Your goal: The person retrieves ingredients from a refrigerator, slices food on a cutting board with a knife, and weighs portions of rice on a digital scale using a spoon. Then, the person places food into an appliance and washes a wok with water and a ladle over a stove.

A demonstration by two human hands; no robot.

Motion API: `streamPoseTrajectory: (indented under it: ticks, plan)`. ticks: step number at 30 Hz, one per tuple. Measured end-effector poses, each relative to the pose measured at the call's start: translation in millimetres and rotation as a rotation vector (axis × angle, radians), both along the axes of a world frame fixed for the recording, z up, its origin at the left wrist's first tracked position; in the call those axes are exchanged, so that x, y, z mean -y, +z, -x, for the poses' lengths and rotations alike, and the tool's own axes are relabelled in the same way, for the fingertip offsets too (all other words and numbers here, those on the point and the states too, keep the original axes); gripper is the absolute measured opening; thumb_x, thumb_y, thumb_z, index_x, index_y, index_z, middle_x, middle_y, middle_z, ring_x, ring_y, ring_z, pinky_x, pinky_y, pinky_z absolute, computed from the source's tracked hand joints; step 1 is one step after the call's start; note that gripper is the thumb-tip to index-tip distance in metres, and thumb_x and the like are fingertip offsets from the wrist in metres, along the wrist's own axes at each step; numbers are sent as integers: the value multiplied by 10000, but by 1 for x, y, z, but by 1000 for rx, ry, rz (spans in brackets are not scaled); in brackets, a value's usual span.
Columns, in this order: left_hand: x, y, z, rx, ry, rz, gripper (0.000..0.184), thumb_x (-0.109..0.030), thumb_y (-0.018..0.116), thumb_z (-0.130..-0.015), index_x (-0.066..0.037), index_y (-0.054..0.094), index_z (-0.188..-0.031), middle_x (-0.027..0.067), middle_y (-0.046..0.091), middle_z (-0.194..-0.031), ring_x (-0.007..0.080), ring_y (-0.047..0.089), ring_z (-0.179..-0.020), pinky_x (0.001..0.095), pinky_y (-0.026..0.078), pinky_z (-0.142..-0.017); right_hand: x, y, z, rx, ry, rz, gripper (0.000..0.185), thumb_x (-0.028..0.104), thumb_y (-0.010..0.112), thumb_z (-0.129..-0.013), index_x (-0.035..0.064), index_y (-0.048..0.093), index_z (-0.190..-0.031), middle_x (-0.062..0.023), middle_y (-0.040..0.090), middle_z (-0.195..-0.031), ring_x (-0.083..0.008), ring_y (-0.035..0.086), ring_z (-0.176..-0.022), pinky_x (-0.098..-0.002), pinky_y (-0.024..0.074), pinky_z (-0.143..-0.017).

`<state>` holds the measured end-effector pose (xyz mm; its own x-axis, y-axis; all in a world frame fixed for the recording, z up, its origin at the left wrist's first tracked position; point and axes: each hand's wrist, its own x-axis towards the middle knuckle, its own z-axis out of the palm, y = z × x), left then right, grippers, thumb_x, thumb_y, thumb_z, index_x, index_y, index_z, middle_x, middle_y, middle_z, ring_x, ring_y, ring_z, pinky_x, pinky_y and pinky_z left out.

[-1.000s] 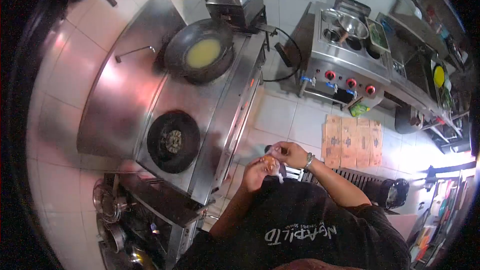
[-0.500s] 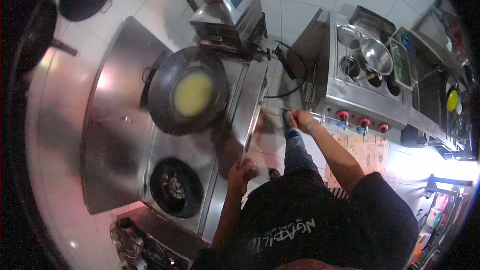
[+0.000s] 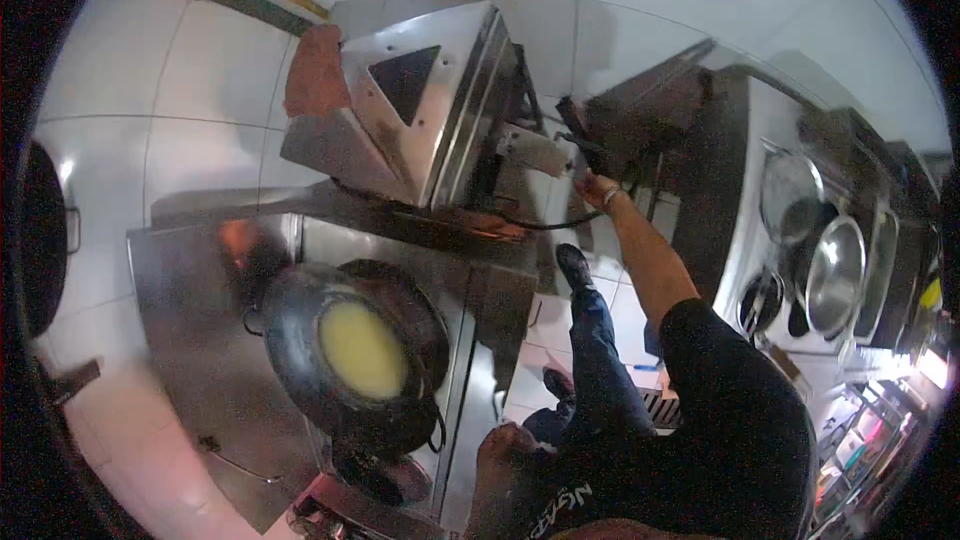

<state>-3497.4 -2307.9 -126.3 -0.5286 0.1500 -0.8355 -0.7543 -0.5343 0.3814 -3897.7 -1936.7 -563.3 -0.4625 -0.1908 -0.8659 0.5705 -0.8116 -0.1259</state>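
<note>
My right hand is stretched forward beside the boxy stainless-steel appliance. Its fingers are bent in at the end of a pale, block-shaped piece; what they grip is too small and blurred to name. A black handle-like bar lies just beyond the fingertips. My left hand is low, near my body and the front edge of the stove, loosely curled with nothing visible in it. To its left, a large dark wok holds yellow liquid and sits tilted on the steel stove top.
A reddish-brown cloth hangs over the appliance's corner. A black hose loops below it. On the right counter stand a steel bowl and a round strainer. A dark pan hangs on the left wall.
My right hand has left the handle-like thing by the right-hand counter and reached forward to the appliance. My body and view have moved closer to the appliance. My left hand has drawn back from the stove edge.
</note>
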Motion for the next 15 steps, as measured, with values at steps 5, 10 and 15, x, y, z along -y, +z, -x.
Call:
streamPoseTrajectory:
  ticks: [5, 10, 15]
  plan:
    - [-38, 16, 62, 116, -113, 187, 243, -271, 584, -899, -59, 568, -1017, 77, 602, -879, 185, 559, -823, 349, 446, -788, -26, -58, 1, -71, 65, 350, 190, 71, 423, -949, -58, 483, -1075, -140, 561, -884, -225, 556, -818, -296, 499, -687]
    - [-52, 29, 95, 194, -169, 234, 235, -268, 573, -905, -56, 569, -1007, 72, 598, -862, 180, 556, -804, 341, 446, -762, -39, -86, -6, -1138, 1143, -864, 243, 90, 456, -919, -48, 501, -1115, -120, 580, -915, -218, 557, -818, -312, 482, -719]
    - [-67, 39, 118, 230, -216, 249, 228, -265, 562, -912, -53, 570, -996, 67, 595, -845, 175, 554, -786, 334, 446, -735, -1, 13, -2, -669, 829, -956, 396, 199, 625, -830, -12, 500, -1140, -126, 611, -962, -256, 579, -882, -368, 475, -769]
